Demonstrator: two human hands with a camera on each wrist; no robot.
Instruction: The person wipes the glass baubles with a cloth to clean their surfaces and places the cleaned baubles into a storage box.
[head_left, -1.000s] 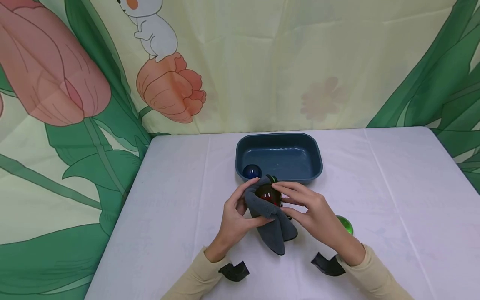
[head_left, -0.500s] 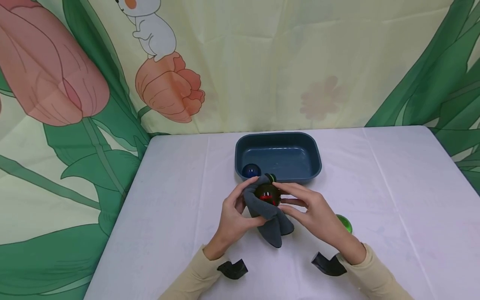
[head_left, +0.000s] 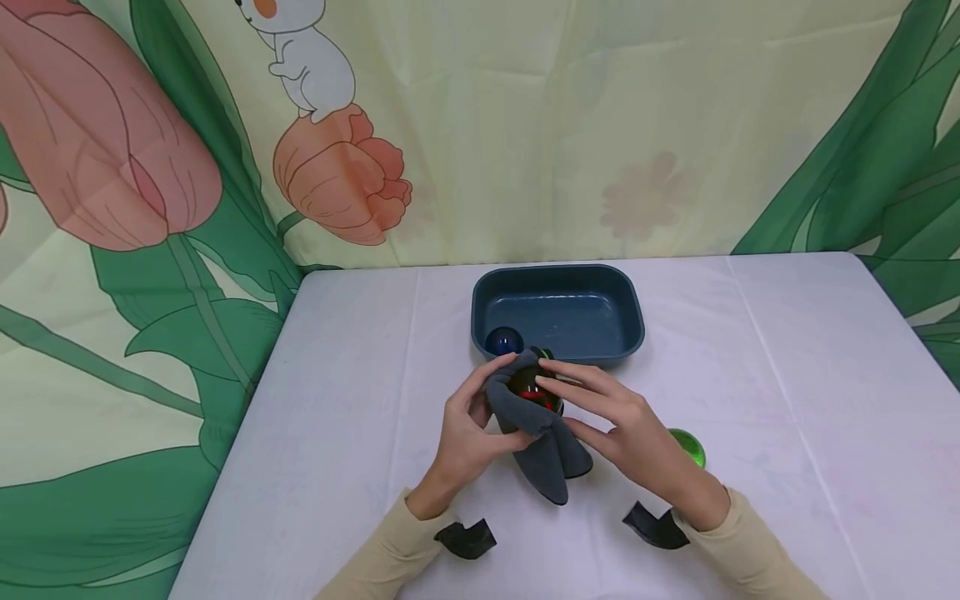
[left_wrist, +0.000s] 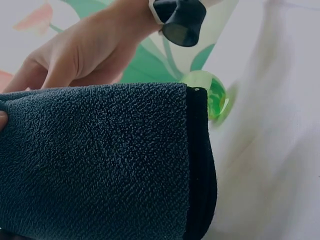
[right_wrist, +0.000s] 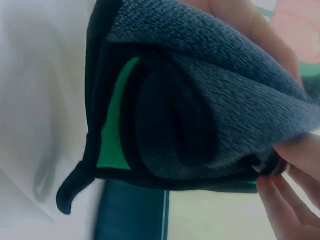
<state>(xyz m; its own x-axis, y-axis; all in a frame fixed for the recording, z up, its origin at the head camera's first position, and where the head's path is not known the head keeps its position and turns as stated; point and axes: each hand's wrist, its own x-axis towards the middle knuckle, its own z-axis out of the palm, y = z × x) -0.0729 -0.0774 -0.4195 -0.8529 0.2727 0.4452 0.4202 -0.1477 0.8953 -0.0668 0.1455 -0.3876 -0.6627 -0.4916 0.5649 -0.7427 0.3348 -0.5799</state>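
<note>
A dark red glass ball (head_left: 527, 382) sits in the fold of a grey-blue cloth (head_left: 551, 467) above the table. My left hand (head_left: 467, 437) grips the cloth around the ball from the left, thumb in front. From the right, my right hand (head_left: 626, 417) holds the ball, its fingertips on the upper side and its thumb lower down by the cloth. In the left wrist view the fuzzy cloth (left_wrist: 100, 160) fills the lower left, hiding the ball. The right wrist view shows the cloth's black edging and green underside (right_wrist: 115, 125), with fingertips (right_wrist: 272, 185) pinching near its edge.
A dark blue rectangular bin (head_left: 577, 312) stands just beyond the hands, with a blue ball (head_left: 504, 341) in its near left corner. A green glass ball (head_left: 688, 448) lies on the white tablecloth (head_left: 795, 500) beside my right wrist. A printed curtain (head_left: 510, 125) hangs behind the table.
My right fingers have shifted further over the ball's top, covering more of it. The cloth's hanging end swings slightly. My left hand keeps its hold, and the bin's contents stay put.
</note>
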